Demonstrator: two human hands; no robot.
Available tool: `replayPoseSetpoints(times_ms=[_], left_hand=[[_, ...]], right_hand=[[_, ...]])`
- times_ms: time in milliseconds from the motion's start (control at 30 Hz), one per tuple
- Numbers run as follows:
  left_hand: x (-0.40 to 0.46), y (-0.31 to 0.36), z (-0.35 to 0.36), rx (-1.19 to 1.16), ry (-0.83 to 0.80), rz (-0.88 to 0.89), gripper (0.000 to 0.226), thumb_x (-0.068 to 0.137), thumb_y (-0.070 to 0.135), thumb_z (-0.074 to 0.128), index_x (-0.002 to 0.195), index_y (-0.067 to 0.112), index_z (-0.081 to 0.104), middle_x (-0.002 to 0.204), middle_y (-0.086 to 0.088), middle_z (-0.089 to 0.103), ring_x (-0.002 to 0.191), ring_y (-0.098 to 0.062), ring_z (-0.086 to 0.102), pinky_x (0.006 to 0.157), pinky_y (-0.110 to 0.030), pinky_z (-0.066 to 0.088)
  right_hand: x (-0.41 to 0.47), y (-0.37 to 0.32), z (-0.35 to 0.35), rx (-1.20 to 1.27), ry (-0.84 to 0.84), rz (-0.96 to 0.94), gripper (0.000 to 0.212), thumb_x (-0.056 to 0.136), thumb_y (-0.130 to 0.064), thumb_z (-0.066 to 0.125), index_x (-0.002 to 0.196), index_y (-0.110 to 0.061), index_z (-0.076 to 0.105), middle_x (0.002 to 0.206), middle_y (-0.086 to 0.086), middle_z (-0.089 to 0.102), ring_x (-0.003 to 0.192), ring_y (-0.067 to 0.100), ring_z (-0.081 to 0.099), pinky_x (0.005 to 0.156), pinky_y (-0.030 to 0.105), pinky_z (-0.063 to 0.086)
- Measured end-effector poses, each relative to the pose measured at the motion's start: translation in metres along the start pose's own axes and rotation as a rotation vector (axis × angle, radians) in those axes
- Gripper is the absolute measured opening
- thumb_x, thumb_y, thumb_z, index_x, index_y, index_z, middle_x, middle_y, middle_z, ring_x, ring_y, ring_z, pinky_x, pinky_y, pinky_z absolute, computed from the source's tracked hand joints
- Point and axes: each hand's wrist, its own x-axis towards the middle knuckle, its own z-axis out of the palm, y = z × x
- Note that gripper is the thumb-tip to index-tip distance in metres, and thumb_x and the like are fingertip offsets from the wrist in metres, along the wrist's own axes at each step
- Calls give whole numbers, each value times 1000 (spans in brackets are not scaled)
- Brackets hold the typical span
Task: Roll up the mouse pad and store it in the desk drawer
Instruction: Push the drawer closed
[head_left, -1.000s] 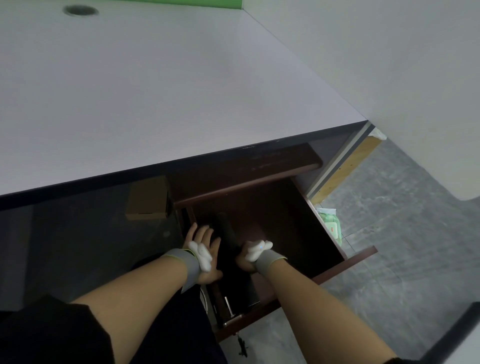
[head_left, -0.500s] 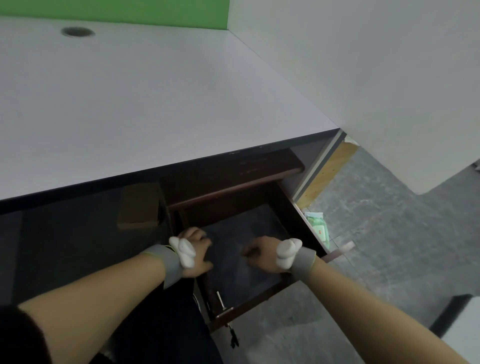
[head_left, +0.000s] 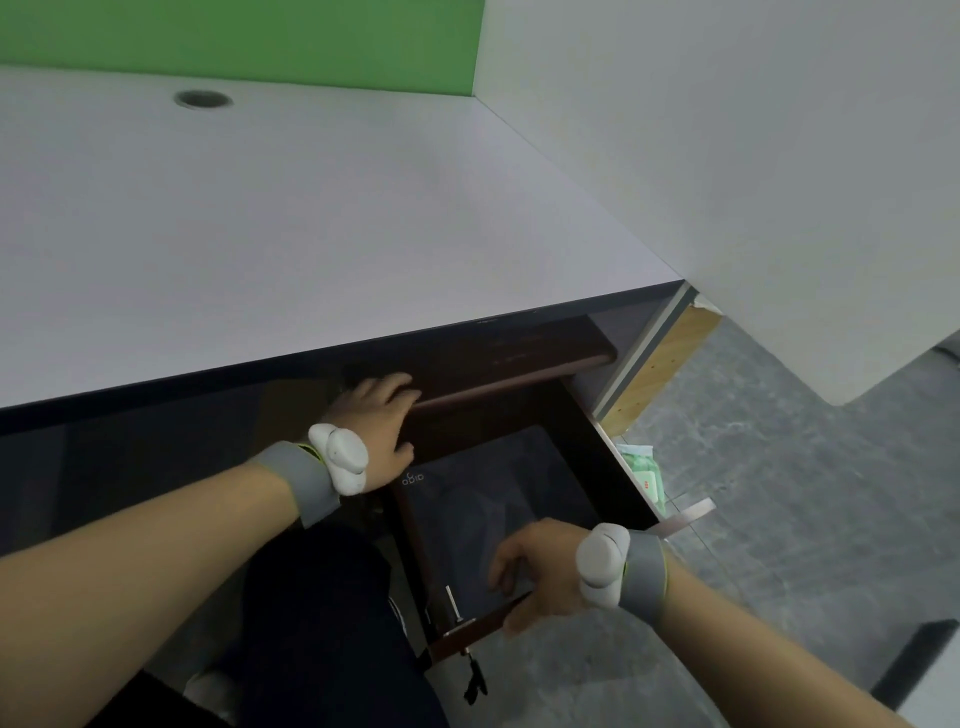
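Note:
The dark mouse pad (head_left: 498, 493) lies flat on the floor of the open brown desk drawer (head_left: 618, 467), a small logo at its far left corner. My left hand (head_left: 379, 431) rests on the brown rail above the drawer, fingers spread over its edge and holding nothing. At the near end, my right hand (head_left: 540, 571) grips the drawer's front panel (head_left: 483, 623), fingers inside over the pad's near edge and thumb outside. Both wrists wear grey bands with white trackers.
The white desk top (head_left: 311, 234) overhangs the drawer, with a cable hole (head_left: 202, 98) at the back. A white partition (head_left: 753, 182) stands on the right. A green packet (head_left: 644, 473) lies on the grey floor beside the drawer. Keys (head_left: 475, 680) hang below the front panel.
The dark roll seen between my hands a second ago now lies spread flat. My left hand rose to the rail; my right hand moved back onto the drawer front.

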Motion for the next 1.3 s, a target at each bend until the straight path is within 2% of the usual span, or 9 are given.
replayPoseSetpoints(times_ms=[333, 567, 767, 833, 900, 967, 1033, 1133, 1300], left_hand=[[-3, -6, 7, 71, -122, 4, 82, 87, 35, 54, 153, 7, 14, 165, -3, 5, 147, -26, 13, 117, -32, 24], [-1, -9, -1, 62, -170, 12, 81, 87, 29, 54, 154, 7, 13, 165, -3, 3, 148, -27, 10, 118, -31, 23], [-3, -13, -1, 31, -172, 37, 78, 90, 27, 53, 154, 11, 13, 165, 1, 1, 149, -25, 8, 118, -31, 23], [-3, -14, 0, 25, -168, 40, 78, 89, 28, 53, 154, 12, 14, 165, 2, 1, 149, -25, 8, 118, -32, 24], [-3, -13, 1, 25, -161, 39, 78, 89, 28, 54, 154, 13, 14, 165, 2, 2, 149, -25, 9, 118, -33, 24], [-3, -13, 2, 27, -155, 43, 79, 88, 29, 54, 154, 12, 15, 165, 2, 3, 149, -25, 9, 118, -33, 25], [-3, -13, 2, 29, -148, 46, 79, 88, 29, 54, 154, 12, 15, 165, 1, 3, 148, -25, 10, 118, -32, 25], [-3, -13, 1, 29, -146, 50, 78, 88, 28, 54, 154, 12, 16, 165, 1, 4, 148, -24, 11, 117, -32, 26], [-4, -14, 1, 16, -142, 62, 78, 88, 27, 54, 154, 11, 16, 165, 1, 4, 147, -24, 11, 117, -34, 28]], right_hand=[[24, 4, -14, -95, 286, 4, 53, 53, -64, 76, 96, -40, 53, 95, -19, 51, 87, 7, 55, 71, 23, 42], [44, -16, -25, 43, 600, 142, 48, 70, -47, 74, 105, -27, 48, 115, -4, 45, 87, 23, 63, 74, 38, 55], [41, 1, 0, 561, 812, 165, 34, 77, -42, 72, 101, -32, 50, 120, -6, 43, 64, 4, 61, 51, 7, 42], [42, 6, 7, 703, 825, 131, 30, 77, -35, 74, 94, -36, 49, 135, -4, 39, 79, 8, 66, 60, 10, 48], [46, 8, 9, 795, 843, 132, 32, 74, -33, 76, 92, -38, 51, 143, -3, 35, 105, 28, 63, 80, 29, 55], [52, 7, 5, 897, 930, 214, 32, 69, -36, 76, 92, -37, 54, 131, 1, 44, 97, 25, 64, 71, 21, 53], [58, 3, 0, 1131, 990, 278, 33, 69, -35, 75, 96, -31, 58, 108, 7, 62, 69, 16, 64, 57, 20, 48], [71, -4, -1, 1415, 858, 255, 29, 76, -17, 69, 104, -19, 59, 57, -1, 69, 47, 10, 59, 46, 25, 46], [84, -11, -18, 1459, 773, 230, 20, 79, 1, 52, 92, -12, 57, 63, 6, 57, 39, 10, 52, 38, 20, 39]])
